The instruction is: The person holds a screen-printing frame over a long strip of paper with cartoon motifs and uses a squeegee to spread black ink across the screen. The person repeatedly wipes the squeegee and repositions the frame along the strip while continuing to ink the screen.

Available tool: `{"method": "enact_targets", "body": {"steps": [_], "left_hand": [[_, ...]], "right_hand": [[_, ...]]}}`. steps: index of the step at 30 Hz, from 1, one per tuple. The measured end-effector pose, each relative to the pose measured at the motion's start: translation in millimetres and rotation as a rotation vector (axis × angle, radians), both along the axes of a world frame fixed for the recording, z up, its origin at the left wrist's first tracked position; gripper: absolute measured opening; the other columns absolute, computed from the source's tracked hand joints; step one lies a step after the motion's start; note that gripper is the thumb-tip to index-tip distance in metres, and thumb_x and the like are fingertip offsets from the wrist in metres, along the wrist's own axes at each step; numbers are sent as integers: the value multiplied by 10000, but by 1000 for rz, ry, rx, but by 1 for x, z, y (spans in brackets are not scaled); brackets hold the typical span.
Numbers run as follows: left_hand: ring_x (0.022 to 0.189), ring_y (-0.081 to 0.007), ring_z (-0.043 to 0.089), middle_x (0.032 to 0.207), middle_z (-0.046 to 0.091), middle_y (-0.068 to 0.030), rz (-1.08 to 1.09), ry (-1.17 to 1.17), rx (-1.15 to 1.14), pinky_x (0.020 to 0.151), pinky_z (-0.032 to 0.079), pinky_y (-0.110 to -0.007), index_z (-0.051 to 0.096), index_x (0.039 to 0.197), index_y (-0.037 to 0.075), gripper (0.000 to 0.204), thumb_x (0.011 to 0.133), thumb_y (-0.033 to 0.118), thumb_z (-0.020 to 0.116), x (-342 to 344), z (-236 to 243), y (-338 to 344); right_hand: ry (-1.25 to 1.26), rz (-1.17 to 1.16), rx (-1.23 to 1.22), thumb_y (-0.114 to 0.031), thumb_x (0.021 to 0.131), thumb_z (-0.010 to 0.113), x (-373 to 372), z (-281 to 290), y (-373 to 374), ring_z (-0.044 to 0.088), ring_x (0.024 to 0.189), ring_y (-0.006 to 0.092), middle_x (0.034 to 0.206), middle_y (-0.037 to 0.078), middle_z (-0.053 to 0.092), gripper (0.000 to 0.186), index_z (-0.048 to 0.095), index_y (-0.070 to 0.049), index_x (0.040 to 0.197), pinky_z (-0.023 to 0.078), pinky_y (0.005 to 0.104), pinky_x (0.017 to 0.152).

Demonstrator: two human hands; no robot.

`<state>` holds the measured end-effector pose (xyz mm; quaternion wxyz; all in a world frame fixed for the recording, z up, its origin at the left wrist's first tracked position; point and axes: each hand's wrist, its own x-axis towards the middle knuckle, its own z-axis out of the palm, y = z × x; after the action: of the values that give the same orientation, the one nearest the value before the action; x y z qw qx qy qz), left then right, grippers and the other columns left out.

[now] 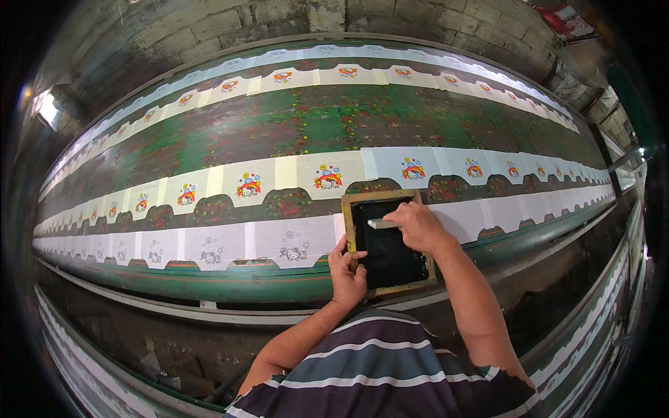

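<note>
A wooden-framed printing screen point(398, 287) with dark mesh lies over the near row of white cloth pieces, at the table's front edge. My left hand point(347, 275) grips the left side of its frame, fingers closed on the wood. In my right hand point(420, 228) is a squeegee with a pale, flat edge point(382, 223), held over the upper part of the mesh. Left of the screen, white cloth pieces point(268, 240) carry grey outline prints of a cartoon cat. Those to the right point(456, 217) show no print. Whatever lies beneath the screen is hidden.
The long green table point(230, 279) bears colourful paint spots. Beyond the near row runs a row of cloth with coloured cartoon prints point(296, 174); more rows point(320, 73) lie farther back. A block wall point(244, 24) stands behind. Another table with cloth point(585, 348) is at lower right.
</note>
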<state>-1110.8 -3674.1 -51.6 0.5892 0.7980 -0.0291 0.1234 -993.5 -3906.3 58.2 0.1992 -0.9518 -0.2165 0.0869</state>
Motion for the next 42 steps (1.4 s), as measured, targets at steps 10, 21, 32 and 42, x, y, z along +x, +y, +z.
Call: {"method": "enact_targets", "body": {"steps": [10,21,32,42], "left_hand": [[1516,-442,520,1693,522,-262,10,11,-63,1280,401,-522,790,1190,102,425,825,-110,748,0,-2,1],[1519,-465,520,1662,536,-275,0,36,-2,1280,407,-535,792,1224,106,493,791,-125,739,3,-2,1],[1554,-441,539,1654,565,-262,8,-115,111,1295,407,-497,782,1216,92,536,757,-160,668,1,17,-26],[1507,-456,547,1673,534,-284,7,-126,68,1276,420,-518,792,1171,80,487,763,-162,682,3,11,-178]], "right_hand": [[-94,91,18,9,885,695,-123,10,4,692,1111,342,1140,84,751,409,843,-125,1242,562,492,1037],[-133,127,21,-64,906,750,-142,6,-6,678,1178,318,1210,67,729,390,793,-138,1286,551,492,1049],[-201,54,271,-113,877,830,-147,0,-55,706,1195,302,1211,64,748,387,792,-116,1262,556,489,1079],[-208,-63,274,-21,890,776,-160,6,-199,703,1201,329,1242,75,751,392,800,-90,1275,547,504,1084]]}}
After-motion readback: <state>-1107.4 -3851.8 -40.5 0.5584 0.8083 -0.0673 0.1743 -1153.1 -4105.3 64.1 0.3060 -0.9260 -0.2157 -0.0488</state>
